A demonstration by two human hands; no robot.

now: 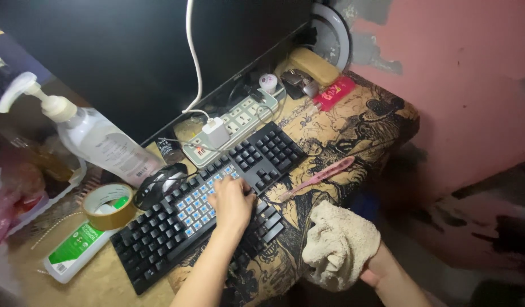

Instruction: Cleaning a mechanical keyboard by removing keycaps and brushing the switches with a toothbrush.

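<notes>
Your left hand (233,200) lies flat and open on the black keyboard (208,204) at centre frame, fingers spread over a patch where the keycaps are off, steadying it on the bench (353,128). Your right hand (371,272), lower right, is closed around a bunched beige cloth (339,245), held clear of the bench edge. A pink toothbrush (318,177) lies just right of the keyboard.
</notes>
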